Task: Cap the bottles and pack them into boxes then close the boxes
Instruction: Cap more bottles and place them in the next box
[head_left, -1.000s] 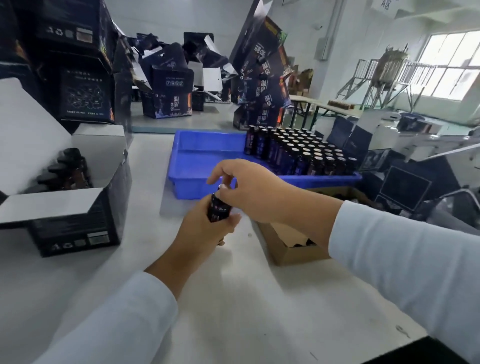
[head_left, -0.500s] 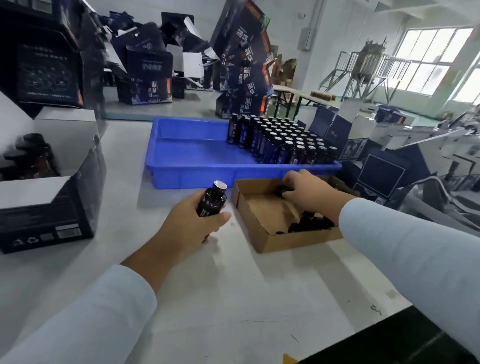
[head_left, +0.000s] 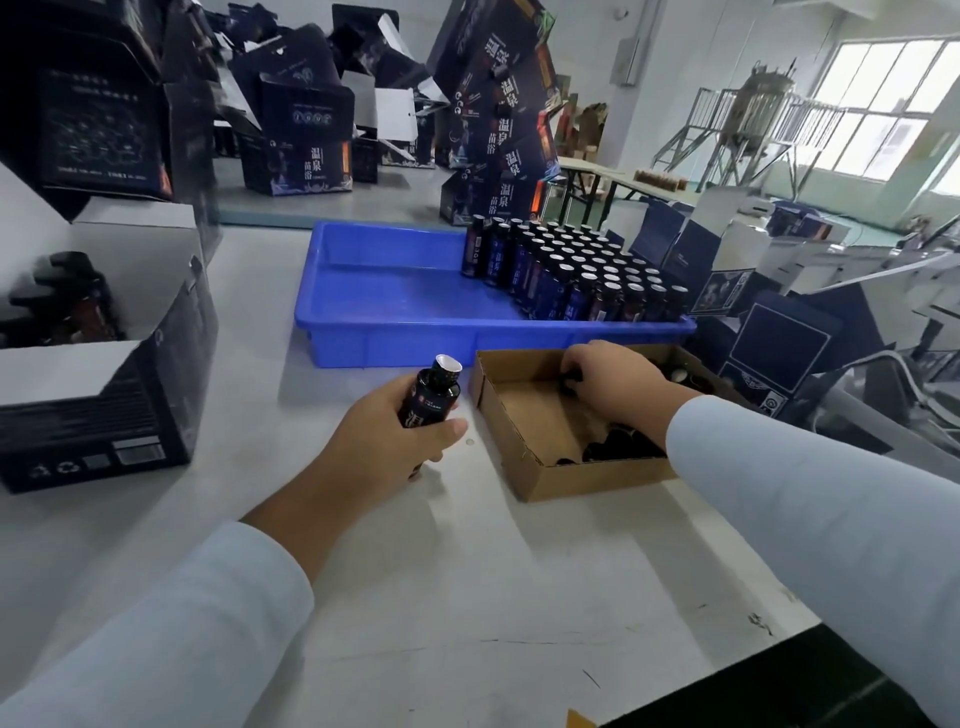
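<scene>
My left hand grips the uncapped bottle, its neck tilted toward my right hand, which pinches a cap in the cardboard tray just beside it.

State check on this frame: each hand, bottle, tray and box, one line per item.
left hand: grips the bottle
bottle: uncapped, foil seal showing, tilted
right hand: inside the cardboard box, pinching a black cap
black cap: between the fingertips
cardboard box: open, loose black caps inside
blue tray: right part filled with upright uncapped bottles
tray bottles: upright, uncapped
dark carton: flaps open, capped bottles inside
</scene>
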